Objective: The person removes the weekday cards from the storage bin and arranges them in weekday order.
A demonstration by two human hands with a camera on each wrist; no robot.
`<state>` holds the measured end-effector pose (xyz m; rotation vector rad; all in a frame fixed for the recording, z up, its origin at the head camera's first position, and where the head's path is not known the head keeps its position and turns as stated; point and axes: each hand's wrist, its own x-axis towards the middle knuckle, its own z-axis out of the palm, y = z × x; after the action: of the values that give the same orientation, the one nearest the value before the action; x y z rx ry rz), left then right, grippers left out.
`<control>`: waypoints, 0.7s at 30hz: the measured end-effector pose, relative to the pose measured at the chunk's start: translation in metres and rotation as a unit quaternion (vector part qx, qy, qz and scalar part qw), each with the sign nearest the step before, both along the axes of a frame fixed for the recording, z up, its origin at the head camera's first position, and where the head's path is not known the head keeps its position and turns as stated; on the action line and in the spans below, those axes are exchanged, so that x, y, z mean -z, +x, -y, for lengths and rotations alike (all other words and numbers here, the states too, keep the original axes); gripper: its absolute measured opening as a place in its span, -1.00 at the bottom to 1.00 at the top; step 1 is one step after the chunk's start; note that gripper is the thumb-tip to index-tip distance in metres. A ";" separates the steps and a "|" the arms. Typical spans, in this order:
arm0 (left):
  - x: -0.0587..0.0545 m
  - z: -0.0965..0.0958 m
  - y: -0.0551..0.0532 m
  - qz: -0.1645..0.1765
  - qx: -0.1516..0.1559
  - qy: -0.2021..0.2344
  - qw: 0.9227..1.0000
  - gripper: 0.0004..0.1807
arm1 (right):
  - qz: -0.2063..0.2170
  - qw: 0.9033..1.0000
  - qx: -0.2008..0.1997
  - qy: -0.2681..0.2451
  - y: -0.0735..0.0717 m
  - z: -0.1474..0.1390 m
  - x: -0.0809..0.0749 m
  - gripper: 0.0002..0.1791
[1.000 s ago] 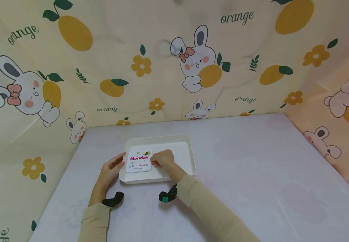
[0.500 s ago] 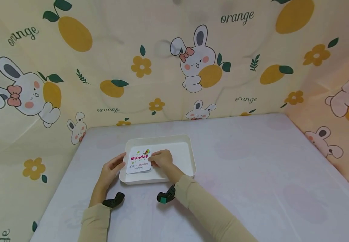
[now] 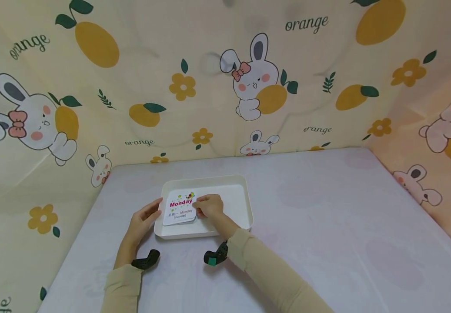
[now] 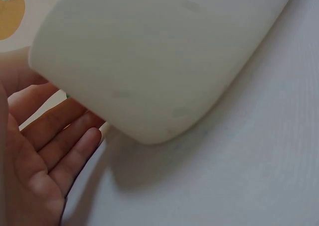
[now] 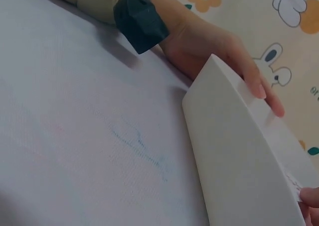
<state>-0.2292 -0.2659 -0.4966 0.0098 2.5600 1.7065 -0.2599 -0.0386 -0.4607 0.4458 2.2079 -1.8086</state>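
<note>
- The right hand [image 3: 211,205] pinches the Monday card [image 3: 180,208] by its right edge.
- The card is inside the white tray [image 3: 236,201], left part.
- The left hand [image 3: 141,222], fingers relaxed, touches the tray's left end.

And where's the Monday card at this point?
In the head view, the Monday card is in the left part of the white tray, its right edge pinched by the right hand.

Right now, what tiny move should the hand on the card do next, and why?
Probably lift the Monday card a little: the right hand pinches its right edge, what looks like another card peeks out underneath, and the left hand touches the tray.
</note>
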 end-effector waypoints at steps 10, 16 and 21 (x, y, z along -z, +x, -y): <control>-0.002 0.000 0.001 0.014 -0.008 -0.008 1.000 -0.47 | 0.008 0.999 0.025 -0.017 0.000 0.002 -0.001 -0.80; -0.002 -0.001 0.001 0.002 -0.001 0.005 1.000 -0.47 | 0.022 0.998 0.029 -0.042 0.000 0.001 0.001 -0.78; 0.001 0.000 0.000 0.002 -0.002 0.000 1.000 -0.48 | 0.025 0.997 0.023 -0.073 0.002 -0.004 0.000 -0.78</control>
<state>-0.2297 -0.2656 -0.4973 0.0012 2.5589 1.7074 -0.2582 -0.0343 -0.4611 0.5093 2.0311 -1.9439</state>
